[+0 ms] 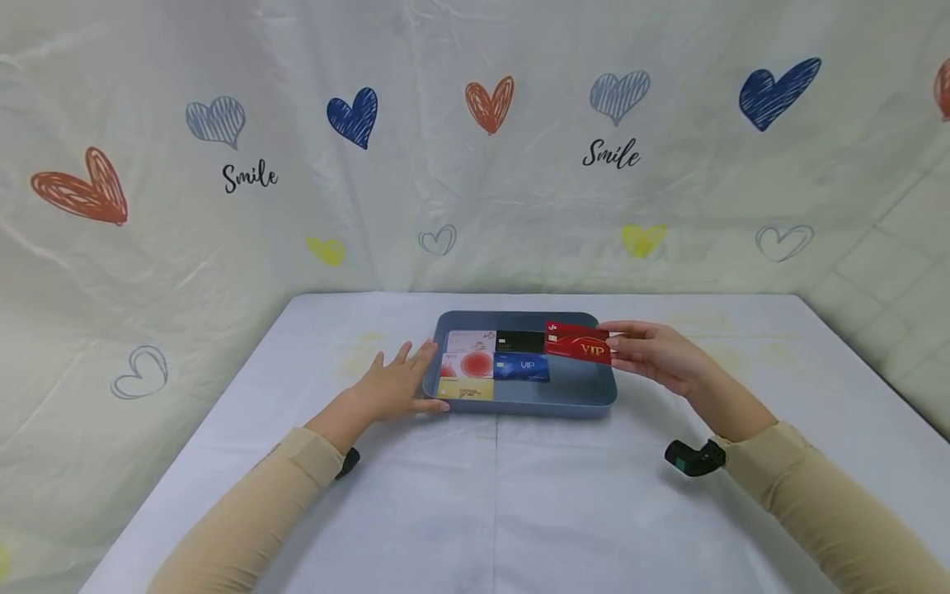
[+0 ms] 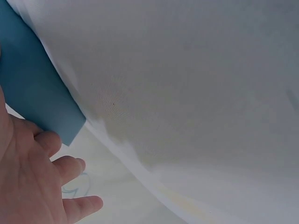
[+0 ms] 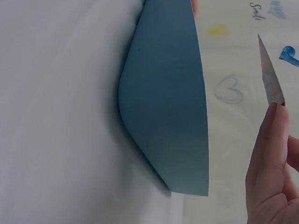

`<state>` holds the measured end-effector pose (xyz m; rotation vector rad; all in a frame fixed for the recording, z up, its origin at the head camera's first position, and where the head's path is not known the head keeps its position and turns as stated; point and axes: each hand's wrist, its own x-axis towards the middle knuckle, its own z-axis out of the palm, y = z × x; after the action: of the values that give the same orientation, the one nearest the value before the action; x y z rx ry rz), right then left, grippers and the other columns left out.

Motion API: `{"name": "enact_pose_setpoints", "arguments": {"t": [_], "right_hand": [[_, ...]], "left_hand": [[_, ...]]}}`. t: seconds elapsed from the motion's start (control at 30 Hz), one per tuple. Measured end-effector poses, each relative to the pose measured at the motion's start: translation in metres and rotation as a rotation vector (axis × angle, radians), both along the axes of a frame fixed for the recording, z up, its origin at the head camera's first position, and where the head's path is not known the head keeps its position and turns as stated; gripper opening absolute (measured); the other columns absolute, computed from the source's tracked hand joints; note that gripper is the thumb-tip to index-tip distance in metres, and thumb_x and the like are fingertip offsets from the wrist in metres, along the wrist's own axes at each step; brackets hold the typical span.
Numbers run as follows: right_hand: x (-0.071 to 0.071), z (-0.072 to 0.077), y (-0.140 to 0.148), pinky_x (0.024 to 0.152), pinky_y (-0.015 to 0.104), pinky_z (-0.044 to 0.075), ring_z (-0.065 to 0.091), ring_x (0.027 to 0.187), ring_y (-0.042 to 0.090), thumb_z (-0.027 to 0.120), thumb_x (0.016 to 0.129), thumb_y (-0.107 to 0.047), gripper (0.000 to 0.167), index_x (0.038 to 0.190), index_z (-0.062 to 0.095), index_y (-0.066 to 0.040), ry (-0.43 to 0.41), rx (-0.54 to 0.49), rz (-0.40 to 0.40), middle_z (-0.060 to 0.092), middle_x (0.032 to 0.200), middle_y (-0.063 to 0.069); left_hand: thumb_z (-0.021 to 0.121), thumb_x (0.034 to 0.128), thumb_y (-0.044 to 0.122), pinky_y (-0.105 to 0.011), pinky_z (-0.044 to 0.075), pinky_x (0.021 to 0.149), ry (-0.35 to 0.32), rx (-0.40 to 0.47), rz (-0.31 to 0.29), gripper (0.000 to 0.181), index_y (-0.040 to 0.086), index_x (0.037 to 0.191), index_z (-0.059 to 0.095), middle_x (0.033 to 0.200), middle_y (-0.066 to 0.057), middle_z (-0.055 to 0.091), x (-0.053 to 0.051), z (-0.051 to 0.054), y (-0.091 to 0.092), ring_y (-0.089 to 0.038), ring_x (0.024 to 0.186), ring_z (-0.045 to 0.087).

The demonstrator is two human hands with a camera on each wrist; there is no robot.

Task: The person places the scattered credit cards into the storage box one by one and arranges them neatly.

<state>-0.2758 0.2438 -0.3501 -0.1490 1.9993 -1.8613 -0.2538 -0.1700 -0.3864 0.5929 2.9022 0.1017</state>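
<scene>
A blue-grey tray lies on the table, with several flat cards inside. My right hand pinches a red VIP card by its right edge, above the tray's right part; in the right wrist view the card shows nearly edge-on at the fingertips. My left hand rests spread against the tray's left side, fingers straight. Inside the tray lie a black card, a blue VIP card, a pale pink card, a white card with a red circle and a gold card.
A white cloth covers the table. Behind it hangs a pale sheet printed with hearts and the word Smile. A black wrist device sits under the right sleeve; another shows at the left wrist.
</scene>
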Motion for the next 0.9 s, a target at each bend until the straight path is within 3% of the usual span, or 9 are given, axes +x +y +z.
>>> {"name": "enact_pose_setpoints", "arguments": {"t": [0.43,0.73,0.9], "right_hand": [[-0.004,-0.012,-0.038,0.09,0.032,0.056,0.066,0.096,0.014,0.055,0.106,-0.009,0.038,0.141,0.049,0.005,0.009,0.02,0.106,0.038,0.145,0.024],[-0.009,-0.024,-0.061,0.082,0.031,0.06,0.067,0.088,0.014,0.057,0.103,-0.002,0.043,0.142,0.045,0.012,0.039,0.067,0.128,0.058,0.112,0.014],[-0.011,-0.03,-0.072,0.08,0.032,0.06,0.067,0.089,0.017,0.059,0.103,-0.003,0.039,0.138,0.048,0.01,0.034,0.111,0.121,0.058,0.112,0.016]], "left_hand": [[0.06,0.0921,0.069,-0.069,0.01,0.118,-0.009,-0.002,0.016,0.108,0.007,0.165,0.011,0.171,-0.008,0.013,0.0,0.0,0.001,-0.036,0.156,0.008],[0.061,0.0922,0.069,-0.069,0.01,0.118,-0.007,0.006,0.013,0.108,0.007,0.165,0.012,0.171,-0.008,0.013,0.0,0.0,0.001,-0.037,0.156,0.008],[0.061,0.0915,0.07,-0.068,0.01,0.118,-0.008,0.002,0.02,0.109,0.008,0.165,0.011,0.171,-0.008,0.013,-0.001,-0.001,0.001,-0.036,0.156,0.008]]}}
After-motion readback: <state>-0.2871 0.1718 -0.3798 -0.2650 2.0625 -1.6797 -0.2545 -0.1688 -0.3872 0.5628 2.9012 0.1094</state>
